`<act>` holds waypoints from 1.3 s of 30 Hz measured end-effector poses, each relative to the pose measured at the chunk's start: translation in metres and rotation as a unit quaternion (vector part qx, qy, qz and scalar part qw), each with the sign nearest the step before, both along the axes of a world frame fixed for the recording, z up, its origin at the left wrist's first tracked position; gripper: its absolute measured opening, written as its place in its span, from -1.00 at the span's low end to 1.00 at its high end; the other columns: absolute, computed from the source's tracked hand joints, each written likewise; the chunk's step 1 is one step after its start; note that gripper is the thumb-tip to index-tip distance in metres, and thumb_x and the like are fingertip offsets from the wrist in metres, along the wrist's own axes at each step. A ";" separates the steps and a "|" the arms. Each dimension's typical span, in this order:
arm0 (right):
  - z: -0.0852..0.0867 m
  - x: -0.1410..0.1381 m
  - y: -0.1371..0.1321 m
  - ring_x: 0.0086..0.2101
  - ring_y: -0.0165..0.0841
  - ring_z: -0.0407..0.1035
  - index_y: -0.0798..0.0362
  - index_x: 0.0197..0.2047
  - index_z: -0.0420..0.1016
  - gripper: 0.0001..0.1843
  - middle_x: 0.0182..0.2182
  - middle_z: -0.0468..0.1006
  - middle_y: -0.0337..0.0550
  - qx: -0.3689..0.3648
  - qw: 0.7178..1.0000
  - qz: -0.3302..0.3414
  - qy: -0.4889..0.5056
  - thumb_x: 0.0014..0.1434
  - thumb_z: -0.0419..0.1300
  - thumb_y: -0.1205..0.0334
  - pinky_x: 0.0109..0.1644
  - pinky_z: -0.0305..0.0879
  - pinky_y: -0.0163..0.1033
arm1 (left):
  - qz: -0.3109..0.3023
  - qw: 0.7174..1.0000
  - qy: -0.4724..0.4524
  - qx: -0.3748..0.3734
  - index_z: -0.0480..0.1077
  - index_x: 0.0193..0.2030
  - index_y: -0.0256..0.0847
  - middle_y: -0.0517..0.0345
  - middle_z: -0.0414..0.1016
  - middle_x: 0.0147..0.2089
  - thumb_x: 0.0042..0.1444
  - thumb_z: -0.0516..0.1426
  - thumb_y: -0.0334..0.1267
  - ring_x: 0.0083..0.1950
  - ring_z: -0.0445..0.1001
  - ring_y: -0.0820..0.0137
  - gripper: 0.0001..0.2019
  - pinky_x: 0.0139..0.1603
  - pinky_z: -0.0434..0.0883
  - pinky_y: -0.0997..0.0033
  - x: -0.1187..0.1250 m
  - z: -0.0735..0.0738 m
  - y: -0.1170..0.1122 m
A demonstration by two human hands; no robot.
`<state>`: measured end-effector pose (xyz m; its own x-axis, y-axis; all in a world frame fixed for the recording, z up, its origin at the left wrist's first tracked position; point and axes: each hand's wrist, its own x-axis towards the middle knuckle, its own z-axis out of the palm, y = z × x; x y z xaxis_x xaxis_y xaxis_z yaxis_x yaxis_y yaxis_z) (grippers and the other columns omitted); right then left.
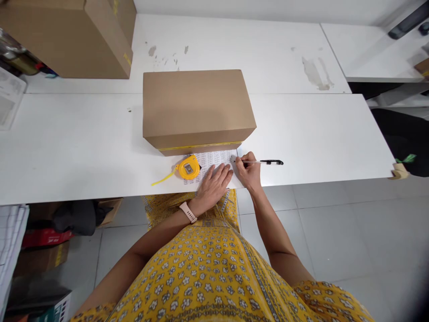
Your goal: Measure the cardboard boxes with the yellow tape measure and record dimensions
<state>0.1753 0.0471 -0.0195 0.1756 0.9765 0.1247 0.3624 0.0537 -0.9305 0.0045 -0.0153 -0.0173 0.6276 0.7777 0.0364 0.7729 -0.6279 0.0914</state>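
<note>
A sheet of paper covered in rows of handwriting lies at the front edge of the white table. My left hand rests flat on it, fingers stretched out. In my right hand is a pen with a black cap end, its tip against the paper's right side. A yellow tape measure sits on the paper's left part, just left of my left fingers, with its yellow strap trailing left. Right behind the paper stands a closed cardboard box, which may cover the sheet's far edge.
A larger cardboard box stands at the back left, with assorted small items beside it. Papers lie at the table's left edge. The white table has peeled patches near the wall. Shelves and a black cloth are at the right.
</note>
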 end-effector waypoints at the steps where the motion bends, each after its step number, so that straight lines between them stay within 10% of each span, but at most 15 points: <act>1: 0.000 0.000 0.000 -0.57 -0.46 0.11 -0.06 -0.45 0.19 -0.65 -0.64 0.23 -0.42 0.000 1.000 0.002 0.000 0.19 0.27 0.03 -0.46 0.08 -0.28 | 0.000 1.000 0.000 -0.001 0.09 0.55 -0.37 -0.19 0.07 0.60 0.43 0.06 -0.11 0.62 -0.02 0.04 -0.34 0.63 -0.07 -0.10 0.000 0.000 0.000; 39: 0.003 0.000 0.000 -0.57 -0.46 0.15 -0.06 -0.45 0.21 -0.70 -0.64 0.27 -0.42 -0.008 1.000 -0.015 -0.008 0.18 0.24 0.08 -0.44 0.11 -0.29 | 0.001 1.000 -0.005 -0.002 0.11 0.55 -0.35 -0.16 0.07 0.60 0.43 0.08 -0.14 0.62 0.01 0.04 -0.36 0.62 -0.06 -0.10 0.000 0.001 0.000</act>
<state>0.1754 0.0468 -0.0169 0.2034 0.9727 0.1118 0.3780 0.0274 -0.9254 0.0045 -0.0152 -0.0158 0.6250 0.7797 0.0387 0.7738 -0.6253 0.1011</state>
